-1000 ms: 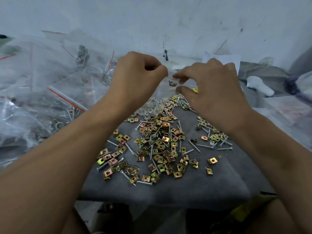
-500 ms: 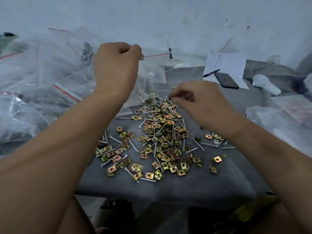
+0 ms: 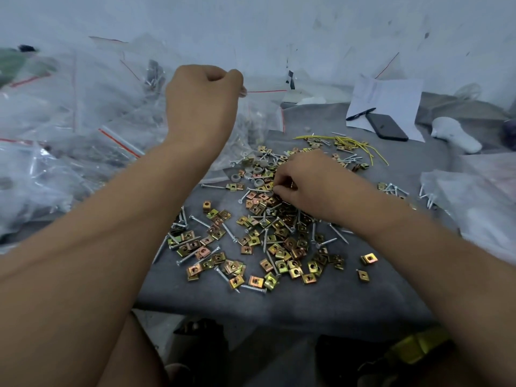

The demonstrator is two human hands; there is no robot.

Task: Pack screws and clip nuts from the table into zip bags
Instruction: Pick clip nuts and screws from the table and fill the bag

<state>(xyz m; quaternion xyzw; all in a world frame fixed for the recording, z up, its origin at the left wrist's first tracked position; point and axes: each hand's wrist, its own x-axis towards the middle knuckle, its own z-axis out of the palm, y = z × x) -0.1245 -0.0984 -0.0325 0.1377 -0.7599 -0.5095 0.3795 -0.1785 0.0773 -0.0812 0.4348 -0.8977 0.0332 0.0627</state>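
Left hand: raised over far-left of tabletop, fist curled, thumb + fingertip pinching the red-striped top edge of a clear plastic zip bag; grip closed tight on that edge.
Zip bag: hangs from the pinch, bottom resting on the grey cloth-covered tabletop just left of the far end of the parts pile; some parts visible inside, too blurred to tell which.
Right hand: down on the far-centre of the pile, fingers curled, fingertips pinched together among the parts. Grip nearly closed; what it has hold of, if anything – can't tell, hidden by fingers.
Clip nuts: small square brass-coloured metal clip nuts scattered loose across mid tabletop, thickest under and near the right hand.
Screws: long silver metal screws mixed through the nuts; a few more at right edge near a clear bag.
Washers: grey round washers at far side of pile, between the two hands.
Wire ties: thin yellow wire ties far-right of pile.
Filled bags: heap of clear bags w/ red strips piled at left.
Far right: white sheet of paper w/ dark pen and black phone lying on it.
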